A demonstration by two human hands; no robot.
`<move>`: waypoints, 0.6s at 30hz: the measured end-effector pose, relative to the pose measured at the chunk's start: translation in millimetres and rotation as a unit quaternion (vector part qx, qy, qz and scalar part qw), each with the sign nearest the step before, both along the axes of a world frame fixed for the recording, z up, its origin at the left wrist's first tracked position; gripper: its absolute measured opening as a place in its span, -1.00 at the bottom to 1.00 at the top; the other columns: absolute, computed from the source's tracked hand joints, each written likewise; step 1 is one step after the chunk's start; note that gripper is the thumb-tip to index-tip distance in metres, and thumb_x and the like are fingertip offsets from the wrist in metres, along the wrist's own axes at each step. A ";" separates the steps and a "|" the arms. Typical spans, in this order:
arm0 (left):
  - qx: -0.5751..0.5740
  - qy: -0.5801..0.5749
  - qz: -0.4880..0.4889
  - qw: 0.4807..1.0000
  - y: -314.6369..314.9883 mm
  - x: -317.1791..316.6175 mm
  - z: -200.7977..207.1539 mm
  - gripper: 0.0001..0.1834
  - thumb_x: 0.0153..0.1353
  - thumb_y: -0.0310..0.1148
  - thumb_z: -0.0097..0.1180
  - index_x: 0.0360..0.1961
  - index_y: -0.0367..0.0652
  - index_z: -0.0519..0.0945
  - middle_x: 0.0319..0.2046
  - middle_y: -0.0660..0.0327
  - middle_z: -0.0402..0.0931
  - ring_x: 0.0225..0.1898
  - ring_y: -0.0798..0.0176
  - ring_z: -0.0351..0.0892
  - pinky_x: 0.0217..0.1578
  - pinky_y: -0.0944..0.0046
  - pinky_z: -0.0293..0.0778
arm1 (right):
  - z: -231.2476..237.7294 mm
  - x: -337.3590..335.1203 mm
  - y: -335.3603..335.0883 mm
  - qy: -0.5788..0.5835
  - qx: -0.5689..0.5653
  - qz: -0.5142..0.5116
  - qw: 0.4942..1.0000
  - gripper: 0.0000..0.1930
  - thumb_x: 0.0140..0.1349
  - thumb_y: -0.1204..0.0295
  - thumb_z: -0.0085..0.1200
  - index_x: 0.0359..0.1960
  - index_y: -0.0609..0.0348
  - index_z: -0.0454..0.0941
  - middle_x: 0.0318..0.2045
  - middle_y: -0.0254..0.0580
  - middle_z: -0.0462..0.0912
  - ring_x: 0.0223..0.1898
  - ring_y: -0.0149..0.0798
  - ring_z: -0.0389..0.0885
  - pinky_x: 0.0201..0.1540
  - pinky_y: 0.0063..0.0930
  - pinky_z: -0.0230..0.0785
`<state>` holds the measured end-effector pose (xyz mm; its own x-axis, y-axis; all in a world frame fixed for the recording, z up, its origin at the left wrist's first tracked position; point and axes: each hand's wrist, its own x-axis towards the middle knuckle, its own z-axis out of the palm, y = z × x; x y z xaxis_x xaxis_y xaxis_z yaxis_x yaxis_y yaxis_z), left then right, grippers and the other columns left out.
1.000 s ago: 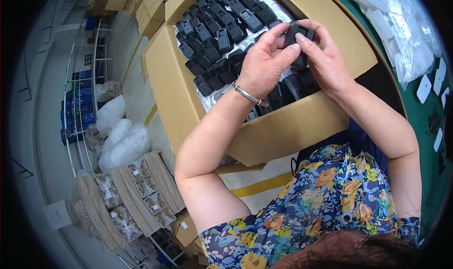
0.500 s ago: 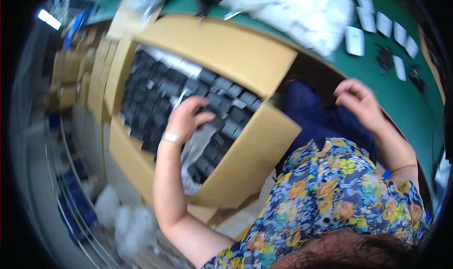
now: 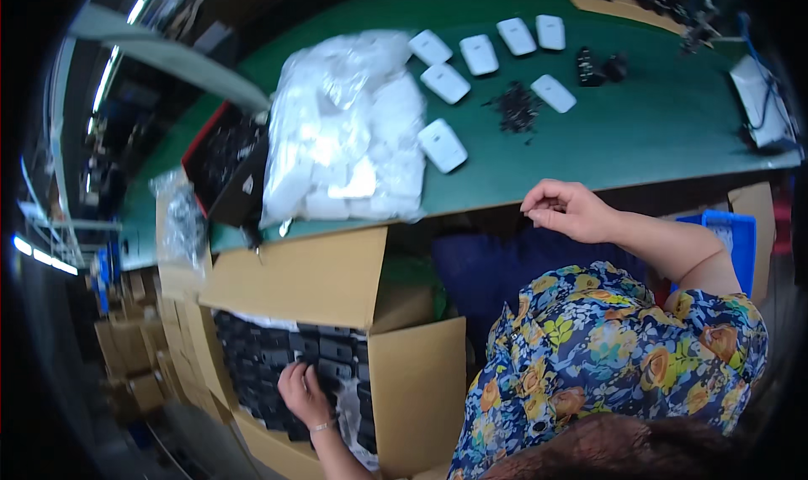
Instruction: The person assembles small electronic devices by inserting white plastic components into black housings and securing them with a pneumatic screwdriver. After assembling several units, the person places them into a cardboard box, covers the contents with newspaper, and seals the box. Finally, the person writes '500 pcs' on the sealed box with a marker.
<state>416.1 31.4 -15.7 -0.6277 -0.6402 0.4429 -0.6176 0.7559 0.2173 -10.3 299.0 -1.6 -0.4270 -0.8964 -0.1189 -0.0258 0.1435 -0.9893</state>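
My left hand (image 3: pixel 305 394) is over an open cardboard box (image 3: pixel 417 387), its fingertips at the rows of black plastic housings (image 3: pixel 261 354) inside. Its fingers are slightly bent and apart from the thumb, and no piece shows lifted in it. In front of the bench edge hangs my right hand (image 3: pixel 572 212), fingers curled in toward the thumb; anything between them is hidden. On the green bench (image 3: pixel 648 135) beyond it lie several white rounded covers (image 3: pixel 443 146), a pile of small black parts (image 3: pixel 517 107) and two black pieces (image 3: pixel 591 68).
A large clear bag of white pieces (image 3: pixel 345 135) lies on the bench, left of the covers. Beside it a dark box with a red edge (image 3: pixel 227 160) holds black parts. Stacked cartons (image 3: pixel 130 350) stand at far left. A blue bin (image 3: pixel 741 244) is near my right elbow.
My view has swung, so more of the bench shows and the box sits lower. My left hand stays over the black housings; the fingers of my right hand have drawn closer together.
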 end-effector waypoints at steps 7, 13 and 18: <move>-0.025 0.067 -0.108 0.992 10.2 -85.9 95.4 -0.85 0.01 -0.62 0.02 -0.33 -0.34 0.48 -0.25 0.02 0.44 -0.20 0.04 0.43 -0.14 0.17 0.34 | -2.2 -8.3 42.7 0.007 -0.010 -0.118 0.993 -0.85 0.19 0.48 -0.04 -0.21 0.23 0.42 -0.39 -0.34 0.46 -0.37 -0.54 0.41 -0.26 -0.64 0.33; 0.051 0.015 -0.406 0.913 59.4 -245.4 119.4 -0.72 -0.11 -0.56 0.20 -0.29 -0.29 0.51 -0.24 0.02 0.46 -0.21 0.00 0.46 -0.17 0.18 0.39 | -37.6 -66.5 137.3 0.085 -0.036 -0.376 0.922 -0.85 0.18 0.50 -0.08 -0.20 0.19 0.40 -0.45 -0.37 0.44 -0.52 -0.53 0.43 -0.44 -0.68 0.34; 0.176 0.010 -0.505 0.845 30.5 -370.3 67.8 -0.76 0.04 -0.46 0.11 -0.23 -0.27 0.48 -0.23 0.02 0.46 -0.20 0.03 0.47 -0.17 0.22 0.40 | -96.9 -103.1 199.7 0.123 -0.067 -0.630 0.764 -0.82 0.22 0.46 -0.12 -0.16 0.18 0.40 -0.44 -0.37 0.43 -0.54 -0.55 0.39 -0.52 -0.72 0.28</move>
